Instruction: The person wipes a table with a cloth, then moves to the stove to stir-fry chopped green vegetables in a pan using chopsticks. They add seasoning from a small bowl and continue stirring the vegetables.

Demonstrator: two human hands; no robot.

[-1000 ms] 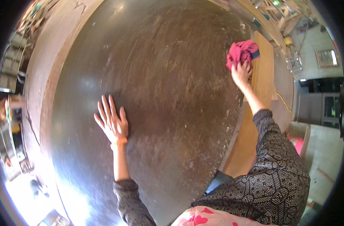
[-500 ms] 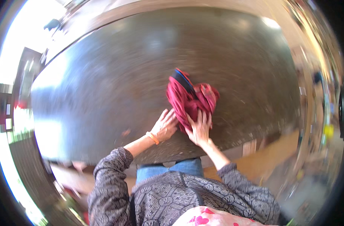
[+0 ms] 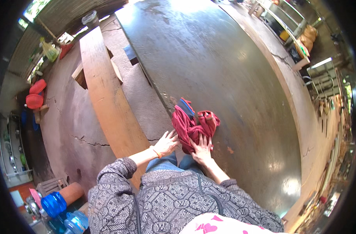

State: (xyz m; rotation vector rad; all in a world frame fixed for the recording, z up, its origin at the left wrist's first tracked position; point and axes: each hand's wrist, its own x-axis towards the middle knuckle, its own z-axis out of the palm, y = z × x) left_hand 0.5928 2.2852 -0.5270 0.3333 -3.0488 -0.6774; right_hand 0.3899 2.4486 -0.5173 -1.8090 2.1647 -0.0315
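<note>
A crumpled dark red cloth (image 3: pixel 183 130) with a blue and dark patch lies bunched on the shiny dark tabletop (image 3: pixel 209 66), at its near left edge. My right hand (image 3: pixel 202 151) rests flat on the near side of the cloth, fingers stretched out over its folds. Beside the cloth's left side is my left hand (image 3: pixel 166 143), its fingers spread and their tips at or very near the fabric; whether they touch it I cannot tell. An orange band (image 3: pixel 156 152) circles my left wrist.
Left of the table runs a long wooden bench (image 3: pixel 104 89) over cracked concrete floor. Red basins (image 3: pixel 35 100) stand farther left, and blue water jugs (image 3: pixel 53 204) at the lower left. A metal rack (image 3: pixel 322 78) and wooden pieces line the right side.
The view has swung round, so the table now stretches toward the far right and the bench shows at left. Both hands stay by the cloth, now at the table's left edge.
</note>
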